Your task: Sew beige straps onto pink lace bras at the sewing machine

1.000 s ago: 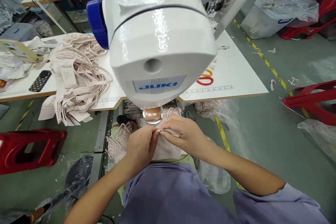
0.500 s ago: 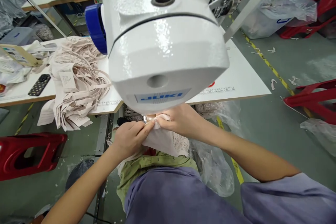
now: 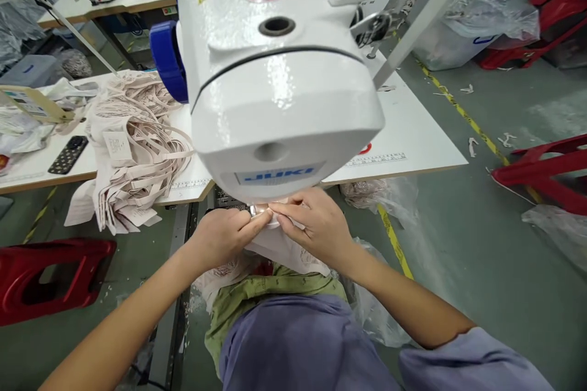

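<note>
A white JUKI sewing machine (image 3: 275,73) fills the upper middle of the head view. Just under its head, my left hand (image 3: 224,235) and my right hand (image 3: 316,226) meet, both pinching the edge of a pale lace fabric piece (image 3: 284,250). The fingertips of both hands touch at the fabric edge, right below the machine's front. The fabric hangs down over my lap, onto green cloth (image 3: 257,296). The needle area is hidden by the machine head.
A pile of beige straps with labels (image 3: 132,146) lies on the white table (image 3: 413,134) at left, next to a phone (image 3: 68,154). Red plastic stools (image 3: 41,278) stand on the floor left and right. Clear plastic bags (image 3: 371,195) hang near my right arm.
Both hands rose with the fabric from lower in front of the machine to right beneath its head. The copper-coloured part under the machine is now hidden.
</note>
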### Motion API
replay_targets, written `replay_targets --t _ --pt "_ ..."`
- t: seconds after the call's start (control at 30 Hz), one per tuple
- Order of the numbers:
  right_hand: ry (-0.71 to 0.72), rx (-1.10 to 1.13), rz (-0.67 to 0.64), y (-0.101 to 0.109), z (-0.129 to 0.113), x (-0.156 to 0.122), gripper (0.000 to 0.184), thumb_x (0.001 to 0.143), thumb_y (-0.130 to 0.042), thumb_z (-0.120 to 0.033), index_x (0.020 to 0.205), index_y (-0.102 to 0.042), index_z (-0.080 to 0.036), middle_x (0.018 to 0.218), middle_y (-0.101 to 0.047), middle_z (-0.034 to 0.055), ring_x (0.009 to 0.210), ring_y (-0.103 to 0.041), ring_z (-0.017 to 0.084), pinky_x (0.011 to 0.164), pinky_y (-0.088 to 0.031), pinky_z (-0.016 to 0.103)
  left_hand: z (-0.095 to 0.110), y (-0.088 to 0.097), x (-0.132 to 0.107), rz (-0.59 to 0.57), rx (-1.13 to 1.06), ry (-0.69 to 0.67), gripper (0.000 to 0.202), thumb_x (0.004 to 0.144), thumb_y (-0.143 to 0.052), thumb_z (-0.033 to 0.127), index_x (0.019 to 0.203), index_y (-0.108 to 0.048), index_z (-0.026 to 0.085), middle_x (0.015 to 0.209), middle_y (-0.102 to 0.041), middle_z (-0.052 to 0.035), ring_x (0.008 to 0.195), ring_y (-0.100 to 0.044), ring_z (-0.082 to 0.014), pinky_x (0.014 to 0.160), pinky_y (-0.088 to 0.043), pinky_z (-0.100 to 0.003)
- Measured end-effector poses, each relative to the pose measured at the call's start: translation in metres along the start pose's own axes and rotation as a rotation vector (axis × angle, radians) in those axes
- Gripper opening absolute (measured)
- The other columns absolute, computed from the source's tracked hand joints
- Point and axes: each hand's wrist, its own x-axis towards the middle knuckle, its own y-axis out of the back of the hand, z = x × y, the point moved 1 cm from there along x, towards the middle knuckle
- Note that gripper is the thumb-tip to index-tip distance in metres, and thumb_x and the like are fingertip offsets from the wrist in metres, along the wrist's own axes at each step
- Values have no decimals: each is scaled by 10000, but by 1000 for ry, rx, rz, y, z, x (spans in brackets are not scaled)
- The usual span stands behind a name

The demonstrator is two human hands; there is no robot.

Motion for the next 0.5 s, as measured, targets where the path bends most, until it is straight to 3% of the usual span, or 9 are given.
replay_targets --t 0.1,0.2,0.3,0.43,0.5 --pt "-193 220 -81 -6 1 -13 318 951 -567 -304 1263 -572 -242 1009 -639 54 809 -658 152 655 -502 271 -3 -2 2 -14 10 32 356 897 -432 62 1199 -560 200 581 -514 41 472 -435 -134 466 -159 -292" --pt "-377 412 -98 -11 3 -25 464 952 -556 -327 1376 -395 -229 1137 -606 79 624 -619 96 573 -503 259 13 0 7 -44 30 133 317 899 -435 99 1185 -553 170 570 -513 39 452 -446 -143 449 -153 -308" --pt "-350 363 -130 -10 4 -21 376 946 -516 -264 1321 -487 -250 1114 -612 72 603 -570 100 598 -510 277 32 3 12 -47 81 215 340 894 -459 119 1227 -521 119 574 -536 34 451 -488 -153 431 -195 -317" --pt "-260 253 -118 -2 12 3 312 891 -534 -214 1184 -636 -246 970 -633 69 799 -607 193 713 -533 325 46 6 21 -61 110 310 388 865 -463 111 1250 -498 70 645 -618 -3 478 -548 -153 424 -271 -313" --pt "-235 229 -180 0 17 15 280 874 -532 -201 1116 -671 -231 936 -638 75 888 -612 229 767 -533 350 49 8 26 -74 113 347 375 849 -465 109 1218 -516 66 649 -628 -13 490 -568 -157 423 -287 -312"
